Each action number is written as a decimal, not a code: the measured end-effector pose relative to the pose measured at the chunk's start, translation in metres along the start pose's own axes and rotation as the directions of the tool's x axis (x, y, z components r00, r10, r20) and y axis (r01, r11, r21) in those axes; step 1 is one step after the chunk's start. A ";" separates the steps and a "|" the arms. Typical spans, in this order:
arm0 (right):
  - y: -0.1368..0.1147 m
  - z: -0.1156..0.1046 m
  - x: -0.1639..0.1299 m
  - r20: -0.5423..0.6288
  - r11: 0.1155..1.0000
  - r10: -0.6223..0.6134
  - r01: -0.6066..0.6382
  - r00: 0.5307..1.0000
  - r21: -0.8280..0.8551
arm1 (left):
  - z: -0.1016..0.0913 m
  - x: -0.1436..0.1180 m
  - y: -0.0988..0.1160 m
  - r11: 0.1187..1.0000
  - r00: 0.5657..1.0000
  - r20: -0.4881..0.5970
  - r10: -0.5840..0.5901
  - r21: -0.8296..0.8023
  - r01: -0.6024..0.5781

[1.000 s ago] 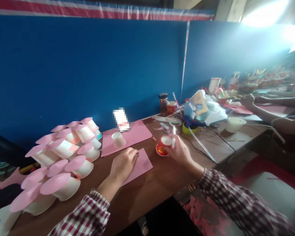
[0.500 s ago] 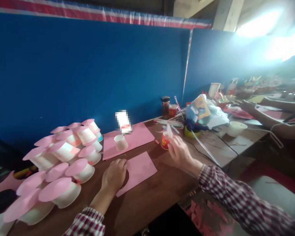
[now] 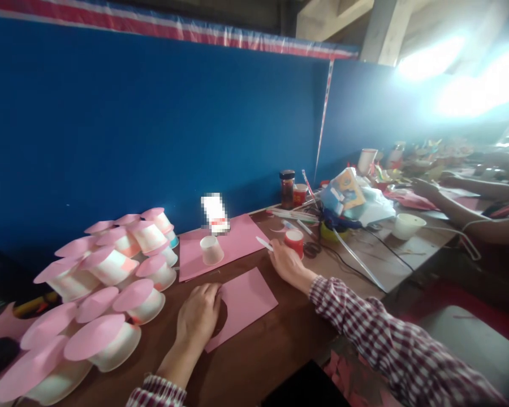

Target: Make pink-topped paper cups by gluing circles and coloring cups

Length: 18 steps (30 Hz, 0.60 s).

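Observation:
My left hand [image 3: 199,316] lies on the table with its fingers curled together over the near-left edge of a pink paper sheet [image 3: 250,305]. A rounded notch is cut into that side of the sheet; the fingertips are partly hidden. My right hand [image 3: 289,263] pinches a slim white pen-like stick [image 3: 264,243], its tip pointing left. Just behind that hand stands a red paper cup [image 3: 294,242]. Farther back, a small white paper cup [image 3: 211,250] stands upright on another pink sheet [image 3: 241,232].
Several white cups with pink paper discs [image 3: 97,333] crowd the left side. A phone-like white object [image 3: 215,213] leans near the blue partition [image 3: 152,113]. At right are scissors [image 3: 311,249], a brown jar [image 3: 287,189], a plastic bag [image 3: 371,203], cables and another person's arms [image 3: 470,206].
My right hand has moved left and down from the red cup with the white stick, leaving the cup's top in view. My left hand stays at the pink sheet. The view has shifted slightly.

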State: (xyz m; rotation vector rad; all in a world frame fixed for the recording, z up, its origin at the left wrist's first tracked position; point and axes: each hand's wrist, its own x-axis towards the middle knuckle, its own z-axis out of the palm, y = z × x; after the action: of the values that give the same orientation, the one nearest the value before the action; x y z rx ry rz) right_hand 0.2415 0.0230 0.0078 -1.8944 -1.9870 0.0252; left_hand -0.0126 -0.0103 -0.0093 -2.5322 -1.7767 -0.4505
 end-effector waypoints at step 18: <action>0.012 0.017 0.005 0.086 0.995 0.104 -0.104 0.991 0.000 | 0.004 -0.002 -0.001 0.998 0.998 -0.022 -0.063 0.000 0.063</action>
State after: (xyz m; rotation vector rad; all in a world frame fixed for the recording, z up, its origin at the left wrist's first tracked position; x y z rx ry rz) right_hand 0.2479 0.0329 -0.0100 -2.0235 -1.9387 0.1423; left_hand -0.0128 -0.0109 -0.0137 -2.4668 -1.8527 -0.4781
